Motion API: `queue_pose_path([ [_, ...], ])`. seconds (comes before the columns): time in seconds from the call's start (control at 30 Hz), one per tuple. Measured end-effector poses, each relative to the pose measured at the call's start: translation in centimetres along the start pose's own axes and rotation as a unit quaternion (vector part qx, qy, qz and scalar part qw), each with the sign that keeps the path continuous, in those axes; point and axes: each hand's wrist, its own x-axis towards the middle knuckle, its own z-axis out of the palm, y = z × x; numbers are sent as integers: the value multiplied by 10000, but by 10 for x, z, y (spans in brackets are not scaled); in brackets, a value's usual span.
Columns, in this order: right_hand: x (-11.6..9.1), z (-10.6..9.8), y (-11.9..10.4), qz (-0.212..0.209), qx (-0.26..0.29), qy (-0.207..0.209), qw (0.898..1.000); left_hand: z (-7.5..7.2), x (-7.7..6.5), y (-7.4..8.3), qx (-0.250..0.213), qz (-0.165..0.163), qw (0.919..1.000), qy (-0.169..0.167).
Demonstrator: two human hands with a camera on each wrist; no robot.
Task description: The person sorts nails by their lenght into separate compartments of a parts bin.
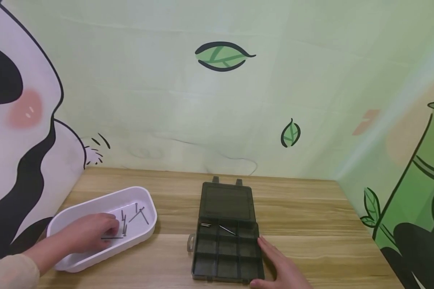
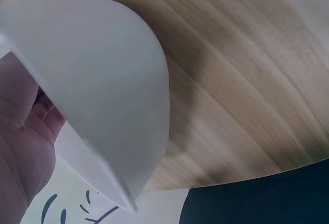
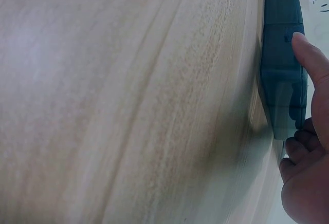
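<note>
Left hand inside white tray, fingers curled; cannot tell whether anything pinched. Loose metal fasteners lie beside it. Right hand holds dark case by near right corner, between thumb and fingers, on tabletop (lid open, fasteners in back-left and back-middle compartments).

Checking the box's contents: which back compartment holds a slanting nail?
The middle compartment: its nail slants, while the nails in the left compartment lie sideways and the right compartment shows none.

Soft shadow, pale glare on the tabletop
</note>
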Motion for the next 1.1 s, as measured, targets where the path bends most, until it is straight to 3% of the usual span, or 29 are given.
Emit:
queue_pose_path([
  [0.1, 0, 0, 0, -4, 6, 7, 10000, 2, 1, 0, -68, -21, 10000, 9],
  [0.33, 0, 1, 2, -81, -15, 33, 10000, 5, 0, 1, 49, 299, 9991, 288],
  [0.63, 0, 2, 0, -41, -11, 71, 10000, 4, 0, 1, 160, 219, 9993, 243],
  [1.1, 1, 2, 1, -110, 24, 108, 9999, -36, 1, 8, 646, 595, 9930, 786],
])
